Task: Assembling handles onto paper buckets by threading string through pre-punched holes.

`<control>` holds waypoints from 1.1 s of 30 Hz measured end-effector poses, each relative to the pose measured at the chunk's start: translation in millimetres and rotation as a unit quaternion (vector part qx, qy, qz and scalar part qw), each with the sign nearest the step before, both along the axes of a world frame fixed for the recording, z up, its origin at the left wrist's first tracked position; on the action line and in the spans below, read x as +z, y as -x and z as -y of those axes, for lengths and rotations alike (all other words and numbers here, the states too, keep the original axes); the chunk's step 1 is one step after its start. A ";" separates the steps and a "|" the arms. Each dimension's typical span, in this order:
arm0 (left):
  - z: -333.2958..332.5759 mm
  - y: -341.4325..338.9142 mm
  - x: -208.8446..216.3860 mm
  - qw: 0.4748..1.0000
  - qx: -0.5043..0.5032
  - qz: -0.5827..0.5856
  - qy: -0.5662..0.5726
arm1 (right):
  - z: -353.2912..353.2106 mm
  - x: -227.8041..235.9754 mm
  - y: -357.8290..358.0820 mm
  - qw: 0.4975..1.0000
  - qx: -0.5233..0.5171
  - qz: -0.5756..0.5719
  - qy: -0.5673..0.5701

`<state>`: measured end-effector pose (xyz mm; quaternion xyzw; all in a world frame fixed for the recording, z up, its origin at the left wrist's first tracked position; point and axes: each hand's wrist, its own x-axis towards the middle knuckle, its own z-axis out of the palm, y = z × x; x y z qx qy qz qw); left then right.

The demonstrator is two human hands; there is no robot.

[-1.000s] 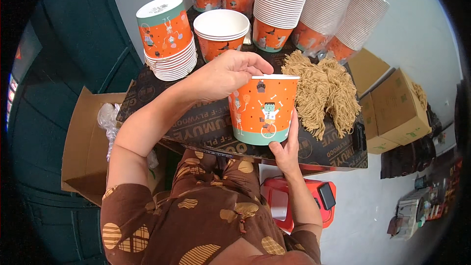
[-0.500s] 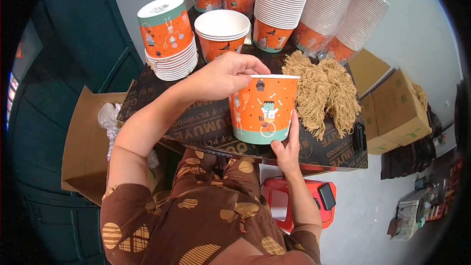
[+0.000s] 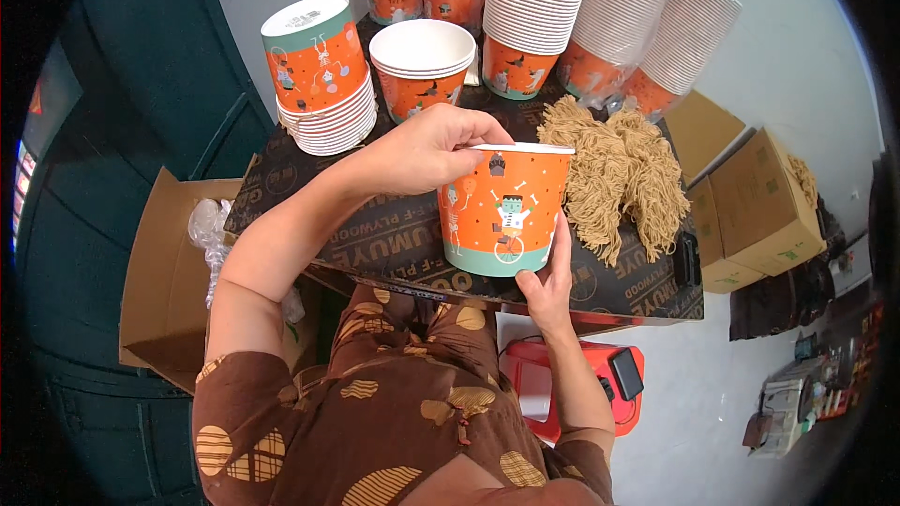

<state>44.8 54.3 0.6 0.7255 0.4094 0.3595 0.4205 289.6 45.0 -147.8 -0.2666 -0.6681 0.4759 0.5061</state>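
Observation:
An orange paper bucket (image 3: 506, 206) with a green base band, white rim and cartoon skeleton figures is held upright in front of me, above the table's near edge. My left hand (image 3: 441, 145) grips its rim at the upper left, thumb outside and fingers reaching over the edge. Around the lower right side and base is my right hand (image 3: 548, 281), its thumb on the front near the bottom. The fingers behind the bucket are hidden, and so is its inside. A short stack of matching upright buckets (image 3: 422, 84) stands just beyond my left hand.
An upside-down bucket stack (image 3: 321, 75) stands at the left of the dark plywood table (image 3: 375, 234). Tall bucket stacks (image 3: 534, 19) line the back, some in clear plastic. Tan yarn bundles (image 3: 614, 178) lie at right. Cardboard boxes (image 3: 759, 197) and a red stool (image 3: 600, 356) are nearby.
Almost nothing differs. Both hands keep the same hold on the bucket, and the whole view has shifted very slightly.

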 end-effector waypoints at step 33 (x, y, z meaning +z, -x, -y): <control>56.4 -42.7 -39.1 0.943 0.029 -0.173 -0.283 | 17.8 -4.4 -8.4 0.988 -0.085 0.128 -0.033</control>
